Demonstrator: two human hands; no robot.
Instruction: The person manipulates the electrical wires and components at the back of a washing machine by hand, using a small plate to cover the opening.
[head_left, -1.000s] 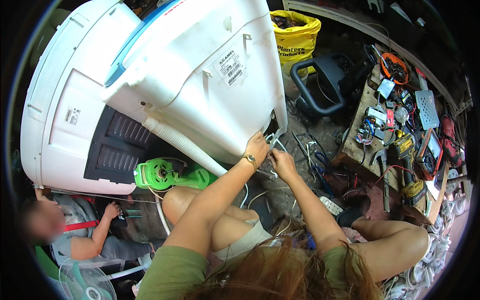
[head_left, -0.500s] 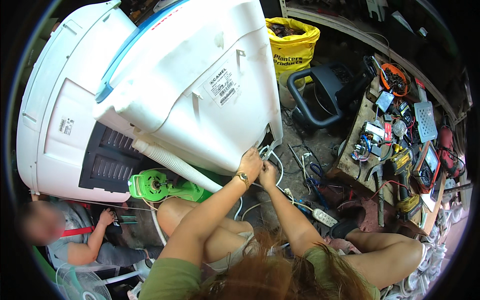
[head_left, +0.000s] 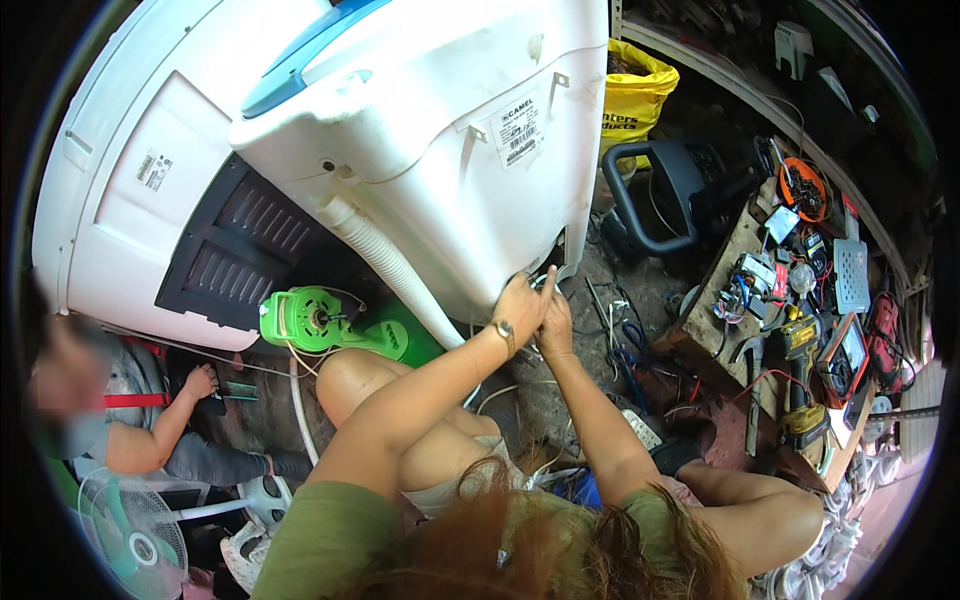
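A white washing machine (head_left: 430,215) leans tilted in front of me, with a pale ribbed drain hose (head_left: 385,255) along its lower left side. At its lower corner is an opening with wire in it. My left hand (head_left: 519,305), a watch on its wrist, is closed against the casing beside that opening. Pressed up to it, my right hand (head_left: 554,325) is also closed, one finger pointing upward. A thin white wire (head_left: 541,281) shows just by the fingertips. What the fingers grip is hidden between the two hands.
Left of my knee sits a green motor unit (head_left: 310,318). A wooden bench (head_left: 700,325) on the right carries a yellow drill (head_left: 803,360) and electronic parts. Cords lie on the floor. A seated co-worker (head_left: 130,400) and a fan (head_left: 135,535) are at lower left.
The view has shifted, so the machine appears farther right. My hands have come closer together at the corner opening, and a right-hand finger now points up.
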